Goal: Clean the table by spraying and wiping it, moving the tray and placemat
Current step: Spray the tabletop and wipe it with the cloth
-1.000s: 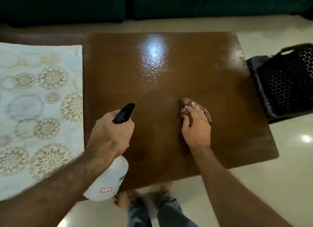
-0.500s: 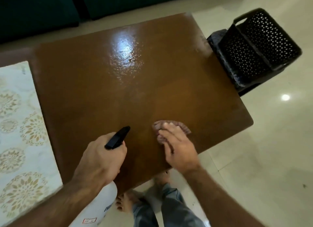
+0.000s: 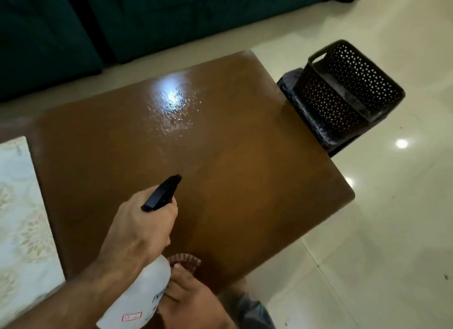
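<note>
A glossy brown table fills the middle, with wet droplets shining near its far side. My left hand grips a white spray bottle by its neck, and the black nozzle points over the tabletop. My right hand lies flat on a reddish checked cloth at the table's near edge, partly hidden behind the bottle. A pale floral placemat covers the table's left end.
A dark perforated tray-like basket stands on a dark stool past the table's right end. A teal sofa runs along the back. Glossy cream floor tiles spread to the right. My feet and trouser legs show below the table edge.
My right hand has dragged the cloth back toward me to the table's near edge. My left hand has lifted the bottle forward over the table. The view has swung right.
</note>
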